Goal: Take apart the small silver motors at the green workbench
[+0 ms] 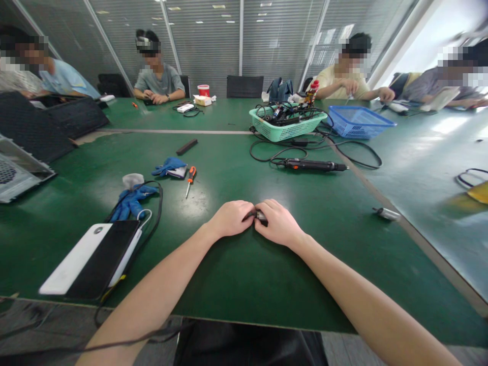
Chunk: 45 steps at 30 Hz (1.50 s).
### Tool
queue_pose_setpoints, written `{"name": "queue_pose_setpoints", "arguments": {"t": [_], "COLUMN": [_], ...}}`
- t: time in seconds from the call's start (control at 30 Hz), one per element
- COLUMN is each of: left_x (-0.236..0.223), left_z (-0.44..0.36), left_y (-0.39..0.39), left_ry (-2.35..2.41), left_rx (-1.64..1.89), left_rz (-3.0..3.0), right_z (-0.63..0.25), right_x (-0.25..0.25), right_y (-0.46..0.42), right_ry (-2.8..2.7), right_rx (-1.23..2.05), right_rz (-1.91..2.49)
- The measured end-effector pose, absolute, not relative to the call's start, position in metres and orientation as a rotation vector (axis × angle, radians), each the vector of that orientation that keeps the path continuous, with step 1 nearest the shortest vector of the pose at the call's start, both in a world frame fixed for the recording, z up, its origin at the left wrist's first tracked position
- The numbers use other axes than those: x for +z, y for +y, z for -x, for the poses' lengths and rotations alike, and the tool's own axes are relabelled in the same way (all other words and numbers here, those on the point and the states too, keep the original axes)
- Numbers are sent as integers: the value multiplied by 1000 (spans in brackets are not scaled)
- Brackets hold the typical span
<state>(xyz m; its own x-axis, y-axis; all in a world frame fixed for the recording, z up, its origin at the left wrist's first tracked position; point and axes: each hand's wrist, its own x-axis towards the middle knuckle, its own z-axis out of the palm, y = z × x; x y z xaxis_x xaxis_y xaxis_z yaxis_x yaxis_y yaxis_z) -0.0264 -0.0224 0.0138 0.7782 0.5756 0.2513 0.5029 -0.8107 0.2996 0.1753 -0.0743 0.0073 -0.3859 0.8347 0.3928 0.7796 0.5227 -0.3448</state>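
Observation:
My left hand and my right hand meet over the green table, fingers curled and fingertips close together. Between them is a small part, mostly hidden by the fingers. Its dark end is in my left hand, and a silver metal piece shows in the grip of my right. I cannot tell whether the two are joined. Off to the right lies a silver metal cylinder with a thin dark end. An orange-handled screwdriver rests beyond my left hand.
A phone and cable lie at left, beside blue gloves. Farther off are a dark bar, a corded electric screwdriver, a green basket of cabled tools and a blue basket. Several people sit around the table.

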Motion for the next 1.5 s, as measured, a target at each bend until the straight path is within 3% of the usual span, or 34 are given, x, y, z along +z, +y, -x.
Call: {"name": "queue_pose_setpoints", "arguments": {"t": [1.5], "left_x": [14], "left_z": [28], "left_y": [-24], "left_ry": [800], "left_rx": [531], "left_rz": [-2758], "right_z": [-174], "right_x": [10], "right_y": [-77], "right_ry": [-2258], "right_rx": [111], "right_rz": [1288]}}
